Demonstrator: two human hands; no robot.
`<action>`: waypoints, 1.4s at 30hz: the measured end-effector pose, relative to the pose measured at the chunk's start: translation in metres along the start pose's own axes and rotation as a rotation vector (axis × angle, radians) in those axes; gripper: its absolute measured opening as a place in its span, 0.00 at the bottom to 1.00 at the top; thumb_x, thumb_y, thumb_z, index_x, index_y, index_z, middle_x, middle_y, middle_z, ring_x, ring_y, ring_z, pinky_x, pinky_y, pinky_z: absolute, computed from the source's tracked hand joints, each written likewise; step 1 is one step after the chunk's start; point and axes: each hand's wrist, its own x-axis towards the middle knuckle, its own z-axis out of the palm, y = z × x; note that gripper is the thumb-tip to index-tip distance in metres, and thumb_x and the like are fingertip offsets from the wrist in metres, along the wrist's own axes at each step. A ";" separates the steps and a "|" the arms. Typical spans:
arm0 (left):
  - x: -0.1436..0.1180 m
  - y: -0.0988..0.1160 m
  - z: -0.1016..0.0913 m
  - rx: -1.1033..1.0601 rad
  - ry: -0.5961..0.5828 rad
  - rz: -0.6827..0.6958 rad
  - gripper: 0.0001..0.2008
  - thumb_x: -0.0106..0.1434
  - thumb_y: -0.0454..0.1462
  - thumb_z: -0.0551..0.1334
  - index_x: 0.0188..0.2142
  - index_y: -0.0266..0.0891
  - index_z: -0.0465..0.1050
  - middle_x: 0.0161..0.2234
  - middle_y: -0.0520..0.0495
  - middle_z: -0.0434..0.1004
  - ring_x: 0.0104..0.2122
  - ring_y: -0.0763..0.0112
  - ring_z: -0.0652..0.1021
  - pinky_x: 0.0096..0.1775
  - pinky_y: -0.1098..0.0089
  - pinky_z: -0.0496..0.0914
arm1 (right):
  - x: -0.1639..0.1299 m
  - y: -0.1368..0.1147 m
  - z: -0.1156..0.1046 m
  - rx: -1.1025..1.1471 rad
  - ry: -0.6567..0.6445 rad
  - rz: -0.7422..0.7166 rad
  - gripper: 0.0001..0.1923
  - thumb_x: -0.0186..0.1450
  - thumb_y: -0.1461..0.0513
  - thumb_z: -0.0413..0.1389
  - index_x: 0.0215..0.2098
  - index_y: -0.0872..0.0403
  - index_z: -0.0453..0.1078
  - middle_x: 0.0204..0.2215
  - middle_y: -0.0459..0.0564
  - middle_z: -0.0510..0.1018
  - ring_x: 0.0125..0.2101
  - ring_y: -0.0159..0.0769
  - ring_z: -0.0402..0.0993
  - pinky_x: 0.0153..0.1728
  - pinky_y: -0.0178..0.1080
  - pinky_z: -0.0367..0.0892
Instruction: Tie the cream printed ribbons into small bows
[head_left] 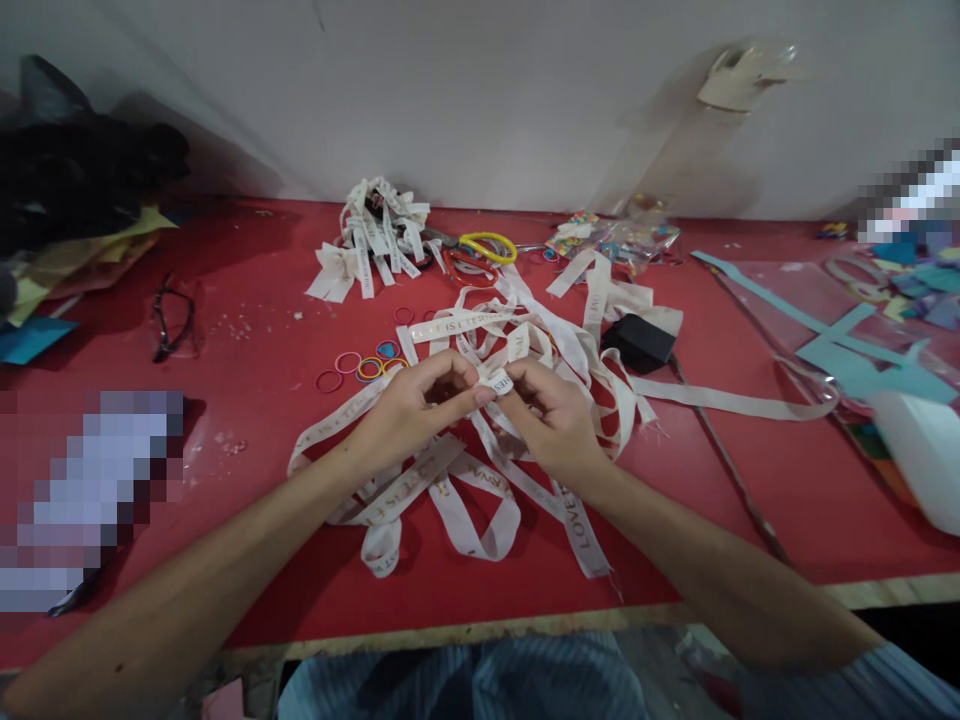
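Note:
My left hand [416, 405] and my right hand [551, 415] meet above the middle of the red table [255, 330]. Both pinch the same piece of cream printed ribbon [495, 380], folded between the fingertips. Under and around my hands lies a loose tangle of the same ribbon [465, 510], with gold lettering on it. Several small coloured rubber bands [360, 365] lie just left of the tangle.
A heap of finished ribbon bows [375, 240] sits at the back, beside yellow and red bangles [487, 247]. A black box [637, 342], a thin stick [731, 470], teal paper cut-outs [862, 345], a white bottle [919, 450] lie right. Glasses [171, 320] lie left.

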 end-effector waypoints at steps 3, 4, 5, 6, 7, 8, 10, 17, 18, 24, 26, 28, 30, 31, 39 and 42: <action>0.000 0.000 0.000 -0.003 -0.004 0.000 0.09 0.61 0.39 0.63 0.32 0.37 0.66 0.27 0.55 0.65 0.27 0.79 0.66 0.29 0.78 0.61 | 0.000 0.000 0.000 0.027 0.023 0.008 0.06 0.66 0.60 0.53 0.31 0.53 0.66 0.22 0.41 0.67 0.20 0.26 0.59 0.21 0.32 0.56; 0.000 -0.001 0.000 -0.003 -0.003 0.001 0.09 0.61 0.39 0.63 0.32 0.37 0.66 0.27 0.55 0.65 0.27 0.79 0.66 0.29 0.78 0.61 | 0.001 0.000 0.001 0.032 0.028 0.008 0.07 0.66 0.60 0.53 0.31 0.53 0.66 0.22 0.42 0.68 0.21 0.26 0.60 0.22 0.32 0.56; 0.000 -0.001 0.000 -0.002 -0.002 0.003 0.09 0.61 0.39 0.63 0.32 0.37 0.66 0.27 0.55 0.65 0.27 0.79 0.65 0.29 0.78 0.61 | 0.001 0.000 0.001 0.037 0.031 0.006 0.07 0.66 0.59 0.53 0.31 0.53 0.66 0.22 0.42 0.68 0.22 0.26 0.61 0.22 0.32 0.57; 0.000 -0.001 0.000 0.000 0.000 0.005 0.09 0.61 0.39 0.63 0.32 0.37 0.66 0.27 0.55 0.65 0.27 0.79 0.65 0.29 0.78 0.61 | 0.001 0.000 0.001 0.042 0.032 0.005 0.07 0.66 0.59 0.53 0.31 0.53 0.66 0.23 0.42 0.68 0.22 0.26 0.61 0.22 0.32 0.57; 0.000 -0.001 0.000 0.001 0.000 0.007 0.09 0.61 0.39 0.63 0.32 0.37 0.66 0.27 0.55 0.65 0.27 0.79 0.66 0.29 0.78 0.61 | 0.001 0.000 0.001 0.047 0.037 0.002 0.07 0.66 0.59 0.53 0.31 0.53 0.66 0.23 0.42 0.68 0.22 0.26 0.61 0.22 0.32 0.58; 0.000 -0.001 0.000 0.002 -0.001 0.008 0.09 0.61 0.39 0.63 0.32 0.37 0.66 0.27 0.55 0.65 0.27 0.79 0.65 0.29 0.78 0.61 | 0.002 0.000 0.001 0.048 0.043 -0.002 0.08 0.66 0.59 0.53 0.31 0.53 0.66 0.23 0.42 0.69 0.22 0.26 0.61 0.22 0.32 0.58; 0.000 -0.001 0.000 -0.001 -0.001 0.010 0.08 0.62 0.39 0.63 0.32 0.37 0.66 0.27 0.55 0.65 0.26 0.80 0.65 0.29 0.77 0.61 | 0.002 0.000 0.000 0.044 0.058 -0.008 0.07 0.66 0.59 0.54 0.31 0.53 0.67 0.23 0.42 0.69 0.21 0.26 0.61 0.22 0.32 0.58; -0.001 0.000 0.000 0.003 -0.007 0.014 0.08 0.62 0.39 0.62 0.32 0.37 0.66 0.27 0.55 0.65 0.26 0.80 0.65 0.28 0.78 0.61 | 0.001 -0.001 0.000 0.029 0.102 -0.024 0.06 0.66 0.61 0.55 0.31 0.54 0.68 0.23 0.42 0.70 0.21 0.24 0.62 0.20 0.31 0.56; -0.001 0.001 0.000 0.005 -0.007 0.013 0.08 0.62 0.39 0.62 0.32 0.37 0.66 0.27 0.55 0.65 0.25 0.80 0.65 0.28 0.78 0.61 | 0.001 0.000 0.000 0.032 0.106 -0.023 0.06 0.66 0.61 0.55 0.31 0.54 0.68 0.23 0.42 0.70 0.21 0.24 0.63 0.20 0.31 0.56; -0.001 0.002 0.000 0.022 -0.003 0.022 0.08 0.63 0.39 0.62 0.31 0.37 0.66 0.26 0.55 0.65 0.25 0.80 0.65 0.27 0.78 0.61 | 0.002 0.001 0.000 0.051 0.087 0.006 0.07 0.66 0.60 0.55 0.31 0.54 0.68 0.23 0.42 0.70 0.22 0.25 0.62 0.22 0.31 0.57; 0.000 0.001 0.000 0.026 -0.007 0.026 0.08 0.63 0.39 0.61 0.31 0.37 0.66 0.26 0.56 0.65 0.25 0.81 0.65 0.27 0.78 0.61 | 0.003 0.000 0.000 0.048 0.080 0.014 0.07 0.66 0.60 0.55 0.31 0.54 0.68 0.23 0.42 0.70 0.22 0.25 0.62 0.22 0.31 0.57; 0.000 0.001 0.000 0.027 -0.010 0.022 0.09 0.63 0.40 0.61 0.31 0.37 0.66 0.26 0.56 0.65 0.25 0.81 0.65 0.27 0.78 0.61 | 0.003 0.000 0.000 0.046 0.075 0.019 0.07 0.66 0.60 0.54 0.31 0.54 0.68 0.23 0.42 0.70 0.22 0.25 0.62 0.22 0.32 0.57; -0.001 0.001 0.001 0.029 -0.010 0.016 0.09 0.63 0.40 0.61 0.31 0.37 0.66 0.26 0.56 0.65 0.25 0.81 0.65 0.27 0.78 0.61 | 0.003 0.001 0.001 0.055 0.057 0.029 0.06 0.66 0.60 0.54 0.32 0.53 0.68 0.23 0.42 0.70 0.22 0.26 0.62 0.22 0.32 0.57; -0.001 0.001 0.001 0.031 -0.010 0.014 0.08 0.63 0.40 0.61 0.31 0.37 0.66 0.26 0.56 0.65 0.25 0.81 0.65 0.27 0.78 0.61 | 0.003 0.001 0.001 0.058 0.044 0.036 0.06 0.66 0.60 0.54 0.32 0.53 0.68 0.23 0.42 0.70 0.22 0.26 0.62 0.22 0.32 0.57; -0.003 0.001 0.001 0.027 -0.009 0.018 0.07 0.63 0.38 0.62 0.31 0.37 0.66 0.26 0.56 0.65 0.25 0.81 0.65 0.27 0.78 0.61 | 0.002 0.001 0.001 0.035 0.027 0.054 0.07 0.66 0.59 0.54 0.32 0.53 0.68 0.23 0.42 0.70 0.22 0.26 0.62 0.22 0.31 0.57; -0.002 0.000 0.002 0.032 -0.008 0.017 0.08 0.63 0.39 0.62 0.31 0.37 0.66 0.26 0.56 0.65 0.25 0.81 0.65 0.27 0.78 0.60 | 0.002 0.000 0.001 0.044 0.030 0.051 0.07 0.66 0.59 0.54 0.32 0.53 0.68 0.23 0.42 0.70 0.22 0.26 0.62 0.22 0.32 0.57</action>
